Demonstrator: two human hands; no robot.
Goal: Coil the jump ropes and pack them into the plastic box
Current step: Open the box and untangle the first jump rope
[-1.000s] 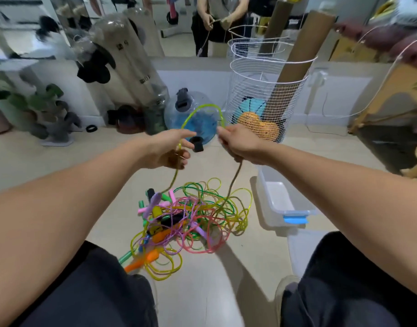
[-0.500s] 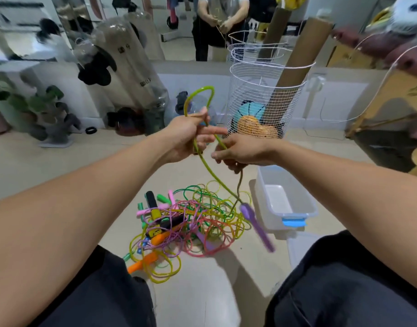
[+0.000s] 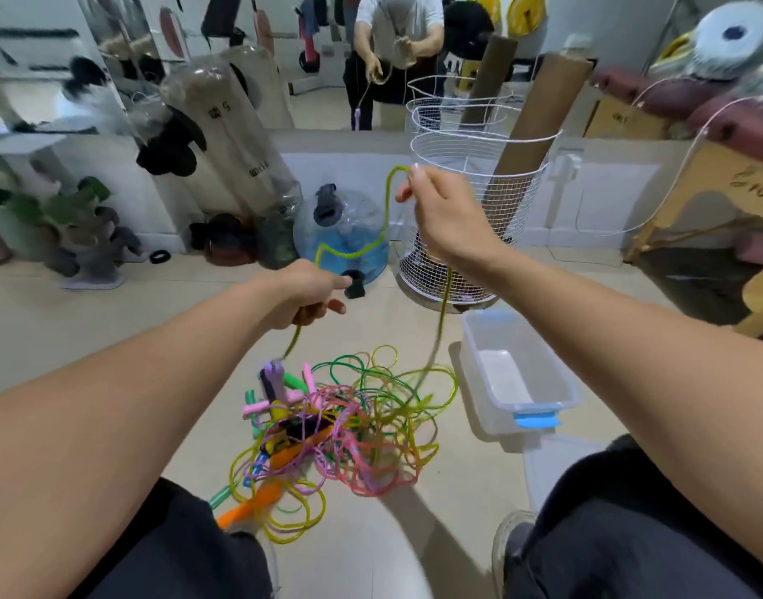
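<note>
Yellow-green jump rope (image 3: 386,218) pinched high in right hand (image 3: 440,214), gripped lower in left hand (image 3: 304,291); slack drops to floor tangle (image 3: 349,430), plastic box (image 3: 556,395) right of it.

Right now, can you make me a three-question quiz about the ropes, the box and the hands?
1. Where is the plastic box?
A. Right of the rope pile
B. Left of it
C. On top of it

2. What colour is the rope between the hands?
A. Blue
B. Yellow-green
C. White

3. What is in the box?
A. Three coiled ropes
B. A ball
C. No ropes

Answers:
1 A: it sits by the right leg.
2 B: left hand and right hand hold it.
3 C: it looks empty.
</note>
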